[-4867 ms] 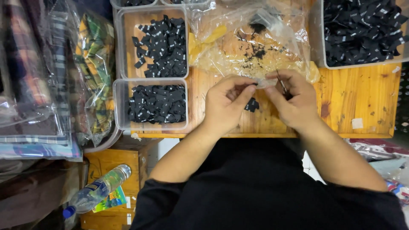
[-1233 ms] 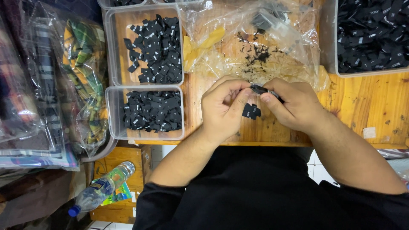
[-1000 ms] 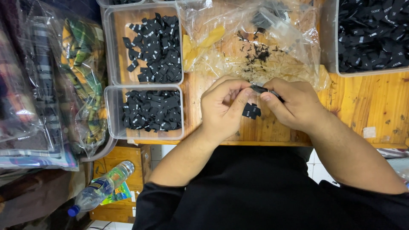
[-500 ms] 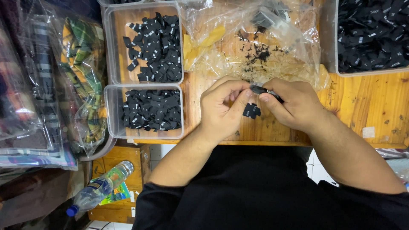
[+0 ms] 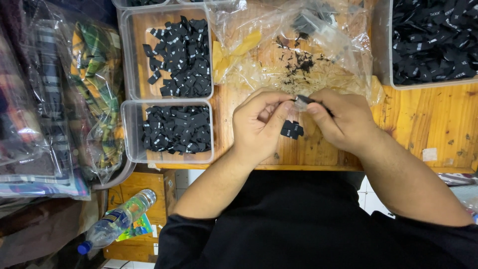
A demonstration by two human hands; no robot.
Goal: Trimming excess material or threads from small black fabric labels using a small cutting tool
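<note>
My left hand and my right hand meet over the wooden table, fingertips pinched together on one small black fabric label. Part of that label is hidden by my fingers. A couple of loose black labels lie on the wood just below and between my hands. Beyond my fingers lies a crumpled clear plastic bag with black thread scraps inside it.
Two clear trays of black labels stand left of my hands, and a bigger tray of labels is at the far right. Bagged plaid fabric lies at left. A plastic bottle rests below the table edge.
My hands stay joined at the same spot; the label between my fingertips has turned slightly since the earliest frame. Nothing else has shifted.
</note>
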